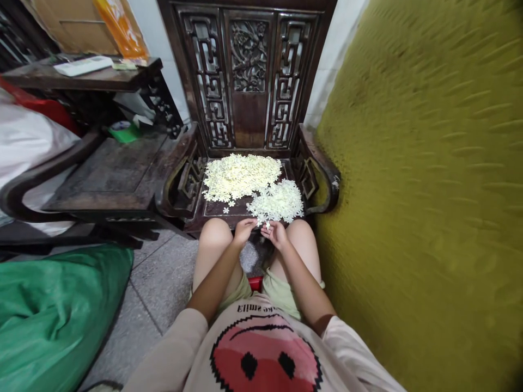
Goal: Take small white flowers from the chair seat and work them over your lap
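Two heaps of small flower-shaped pieces lie on the seat of a dark carved wooden chair (249, 121). The larger, pale yellow heap (241, 173) is at the back left; the smaller, whiter heap (278, 200) sits at the front right. My left hand (244, 231) is at the seat's front edge, its fingers pinched together; whatever they hold is too small to make out. Close beside it, my right hand (276, 234) has a small flower piece (268, 224) at its fingertips. Both hands are between my knees, just in front of the whiter heap.
A curved chair arm (327, 174) flanks the seat on the right, close to a yellow-green textured surface (420, 196). To the left stands a wooden side table (110, 169) with a green tape roll (125, 132). A green bag (53, 310) lies on the floor.
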### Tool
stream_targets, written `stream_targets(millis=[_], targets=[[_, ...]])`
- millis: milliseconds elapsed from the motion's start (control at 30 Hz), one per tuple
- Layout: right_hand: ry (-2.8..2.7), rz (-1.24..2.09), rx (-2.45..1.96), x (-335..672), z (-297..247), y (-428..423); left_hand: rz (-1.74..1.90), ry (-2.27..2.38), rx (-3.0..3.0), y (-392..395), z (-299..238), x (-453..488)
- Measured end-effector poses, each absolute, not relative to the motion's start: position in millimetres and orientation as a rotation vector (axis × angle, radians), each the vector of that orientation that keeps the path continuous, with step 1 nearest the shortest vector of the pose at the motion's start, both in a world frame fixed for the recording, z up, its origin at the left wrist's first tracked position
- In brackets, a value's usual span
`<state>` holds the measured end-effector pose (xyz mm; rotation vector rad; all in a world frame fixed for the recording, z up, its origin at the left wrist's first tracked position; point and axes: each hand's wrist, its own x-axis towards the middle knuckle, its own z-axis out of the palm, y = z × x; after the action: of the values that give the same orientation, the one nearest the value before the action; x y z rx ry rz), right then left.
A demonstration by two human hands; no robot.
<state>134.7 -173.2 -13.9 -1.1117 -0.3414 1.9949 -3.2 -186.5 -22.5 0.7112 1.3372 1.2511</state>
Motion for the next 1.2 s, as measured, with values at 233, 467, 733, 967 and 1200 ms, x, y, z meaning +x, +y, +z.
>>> stream_targets(millis=[233,467,733,967,1200], targets=[[-0.372,2.136,-1.139,134,-16,-176,1.247,1.328,0.818,-191,-25,-1],[-0.637,1.915,-1.206,128,-26,-177,1.218,1.367,0.872,-192,-23,0],[-1.11,1.486,-1.311,127,-33,-176,1.228,1.581,1.214,-191,-29,-4],[-1.152,1.633,-1.267,128,-30,-176,1.196,1.604,1.388,-195,-21,-3],[-1.139,1.7,-1.282,131,-24,-179,1.177,1.617,1.47,-199,-12,-3]])
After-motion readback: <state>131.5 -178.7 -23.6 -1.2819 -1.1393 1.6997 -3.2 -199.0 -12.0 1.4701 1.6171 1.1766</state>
